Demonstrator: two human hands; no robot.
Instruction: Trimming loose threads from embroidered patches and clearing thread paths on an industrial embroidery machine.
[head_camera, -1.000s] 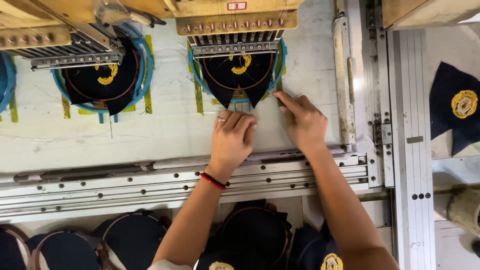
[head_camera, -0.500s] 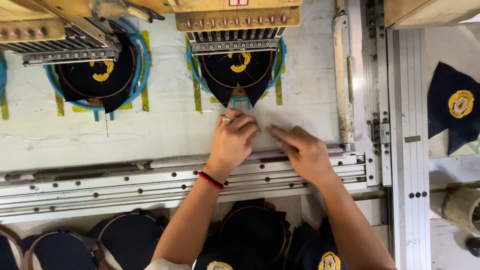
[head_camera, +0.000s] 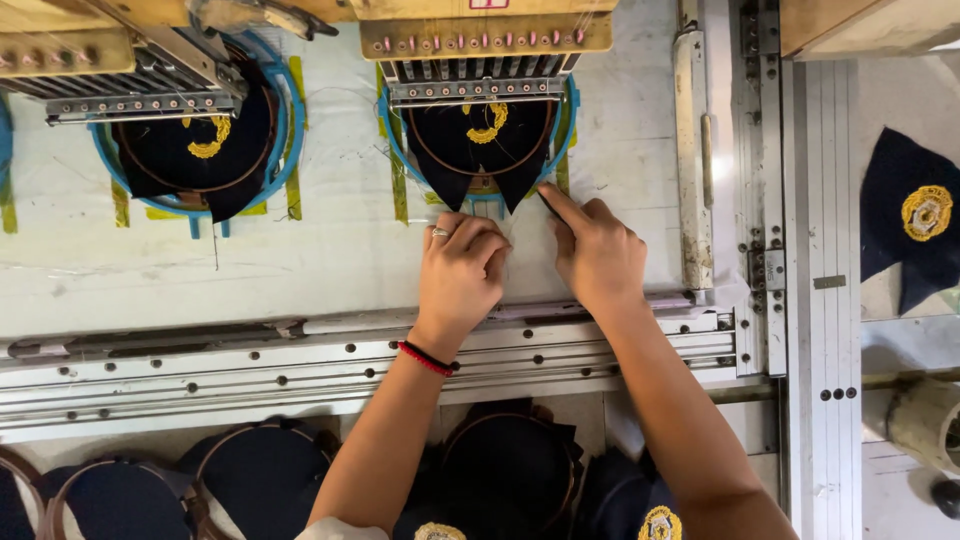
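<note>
Dark navy fabric (head_camera: 485, 155) with a yellow stitched emblem (head_camera: 488, 122) sits in a blue round hoop (head_camera: 573, 110) under an embroidery machine head (head_camera: 484, 55). My left hand (head_camera: 460, 272), with a ring and a red-and-black wristband, rests curled on the white machine table (head_camera: 330, 250) just below the hoop. My right hand (head_camera: 598, 250) lies beside it, its forefinger stretched to the lower right tip of the fabric. Neither hand grips anything that I can see.
A second hoop with navy fabric (head_camera: 195, 150) sits under the left machine head. Metal rails (head_camera: 250, 370) run across in front. Several hooped navy pieces (head_camera: 260, 480) lie below. A finished navy piece (head_camera: 915, 225) lies at right, beside a vertical metal frame (head_camera: 815, 250).
My right hand drew back toward the rail, then moved up again with its forefinger at the fabric's lower edge. My left hand stayed below the hoop.
</note>
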